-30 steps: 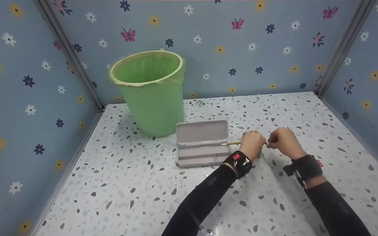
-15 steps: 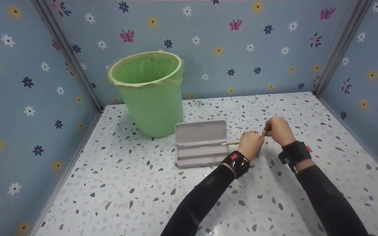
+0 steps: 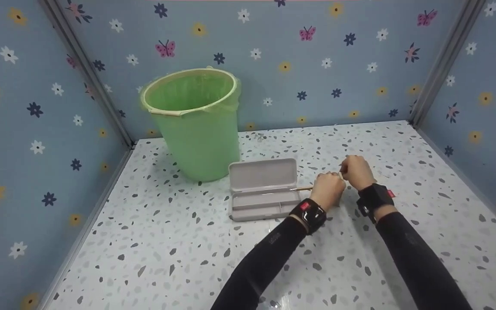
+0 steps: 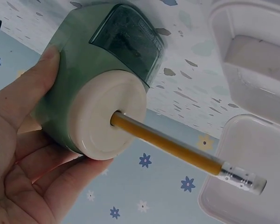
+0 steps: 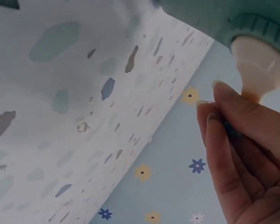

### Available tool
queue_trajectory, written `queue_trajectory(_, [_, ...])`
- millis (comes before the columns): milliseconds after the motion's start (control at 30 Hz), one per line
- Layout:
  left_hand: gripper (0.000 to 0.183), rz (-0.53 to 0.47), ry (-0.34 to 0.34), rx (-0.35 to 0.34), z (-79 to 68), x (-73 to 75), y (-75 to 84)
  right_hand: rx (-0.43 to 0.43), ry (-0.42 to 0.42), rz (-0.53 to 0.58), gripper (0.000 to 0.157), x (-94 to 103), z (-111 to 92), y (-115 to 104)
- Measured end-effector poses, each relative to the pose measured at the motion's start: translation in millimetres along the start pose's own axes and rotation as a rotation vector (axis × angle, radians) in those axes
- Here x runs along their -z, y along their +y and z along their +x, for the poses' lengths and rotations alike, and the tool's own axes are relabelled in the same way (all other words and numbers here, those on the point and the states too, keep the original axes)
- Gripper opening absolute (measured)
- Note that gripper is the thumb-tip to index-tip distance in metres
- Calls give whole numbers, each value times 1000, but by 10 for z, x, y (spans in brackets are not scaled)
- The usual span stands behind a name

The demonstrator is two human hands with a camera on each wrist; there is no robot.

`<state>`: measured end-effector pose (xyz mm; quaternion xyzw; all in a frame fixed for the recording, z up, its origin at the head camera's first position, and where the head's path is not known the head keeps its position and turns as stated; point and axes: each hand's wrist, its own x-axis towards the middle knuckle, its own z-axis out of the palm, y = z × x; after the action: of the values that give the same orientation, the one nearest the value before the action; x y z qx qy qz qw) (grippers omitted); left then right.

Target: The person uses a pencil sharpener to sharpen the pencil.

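My left hand [image 3: 329, 189] grips a green hand-crank pencil sharpener [image 4: 67, 79], thumb on one side and fingers curled beneath. A yellow pencil [image 4: 168, 144] sticks out of the round cream face, its white eraser end outward. The sharpener's dark see-through shavings window [image 4: 128, 42] shows in the left wrist view. On the opposite side, my right hand [image 3: 358, 172] pinches the end of the cream crank handle [image 5: 259, 65], with the knob mostly hidden between thumb and fingers. From the head view the sharpener is almost wholly behind my left hand.
An open grey pencil case [image 3: 263, 173] lies just left of my left hand, its lid tilted back. Behind it stands a green bin [image 3: 203, 142] with a liner. Flowered panels [image 3: 282, 64] enclose the speckled table [image 3: 166, 241].
My right hand has swung up, then left round the sharpener's end, with the crank handle in its fingers. The left hand and the pencil stay nearly in place.
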<state>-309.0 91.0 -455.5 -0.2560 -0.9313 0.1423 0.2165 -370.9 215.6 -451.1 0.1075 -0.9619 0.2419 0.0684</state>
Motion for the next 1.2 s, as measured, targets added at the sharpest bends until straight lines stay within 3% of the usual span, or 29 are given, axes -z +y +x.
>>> queue_trajectory(567, [24, -38, -12, -24, -4, -14, -37, 63, -43, -7, 10, -147, -3, 132])
queue_trajectory(800, [24, -40, 21, -22, -8, -37, -30, 34, -144, -17, 12, -164, -64, 163])
queue_trajectory(1200, [24, -21, -26, 2, -7, -1, -8, -21, -292, 41, 15, -101, -174, 195])
